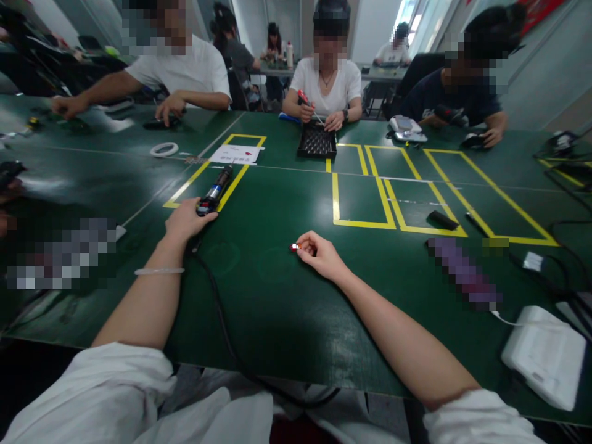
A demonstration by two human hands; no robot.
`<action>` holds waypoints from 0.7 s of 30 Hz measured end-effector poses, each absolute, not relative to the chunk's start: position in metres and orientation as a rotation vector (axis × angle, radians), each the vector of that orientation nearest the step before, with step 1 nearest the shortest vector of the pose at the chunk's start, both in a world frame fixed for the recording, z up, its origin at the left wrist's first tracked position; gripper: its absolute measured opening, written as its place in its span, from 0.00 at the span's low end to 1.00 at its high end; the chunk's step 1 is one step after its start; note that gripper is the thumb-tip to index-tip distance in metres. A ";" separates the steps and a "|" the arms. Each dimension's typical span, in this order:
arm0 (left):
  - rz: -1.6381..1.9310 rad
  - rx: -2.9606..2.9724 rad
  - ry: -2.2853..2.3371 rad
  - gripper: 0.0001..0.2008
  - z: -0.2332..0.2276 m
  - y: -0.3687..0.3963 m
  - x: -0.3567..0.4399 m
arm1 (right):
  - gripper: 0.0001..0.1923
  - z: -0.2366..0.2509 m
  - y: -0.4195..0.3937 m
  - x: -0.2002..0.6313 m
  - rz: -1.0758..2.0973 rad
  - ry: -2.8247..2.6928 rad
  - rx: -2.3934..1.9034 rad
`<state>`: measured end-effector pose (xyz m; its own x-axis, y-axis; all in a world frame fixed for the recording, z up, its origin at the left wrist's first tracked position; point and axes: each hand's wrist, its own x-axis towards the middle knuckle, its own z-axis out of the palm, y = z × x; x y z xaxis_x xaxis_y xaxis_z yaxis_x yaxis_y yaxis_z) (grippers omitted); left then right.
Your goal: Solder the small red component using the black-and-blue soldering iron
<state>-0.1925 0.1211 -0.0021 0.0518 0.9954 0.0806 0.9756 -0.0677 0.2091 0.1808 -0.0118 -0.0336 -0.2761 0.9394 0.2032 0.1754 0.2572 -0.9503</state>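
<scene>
My left hand lies on the green table and grips the near end of a corded electric screwdriver, which points away along a yellow tape line. Its black cable runs back toward me over the table edge. My right hand rests on the table at the middle and pinches a small red and white part between thumb and fingers.
Yellow tape rectangles mark the table. A black tray sits before the person opposite. A white device lies at the near right, with a black stick, a tape roll and a paper sheet. Several people sit around.
</scene>
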 end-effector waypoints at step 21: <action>0.235 2.432 1.941 0.34 0.006 0.051 -0.078 | 0.07 -0.037 -0.010 0.181 0.925 -1.670 -1.124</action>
<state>-0.0779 0.0506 0.0055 0.2147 0.9711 0.1040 0.9680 -0.2258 0.1100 0.1813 -0.0103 -0.0367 -0.1891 0.9461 0.2629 0.2788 0.3084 -0.9095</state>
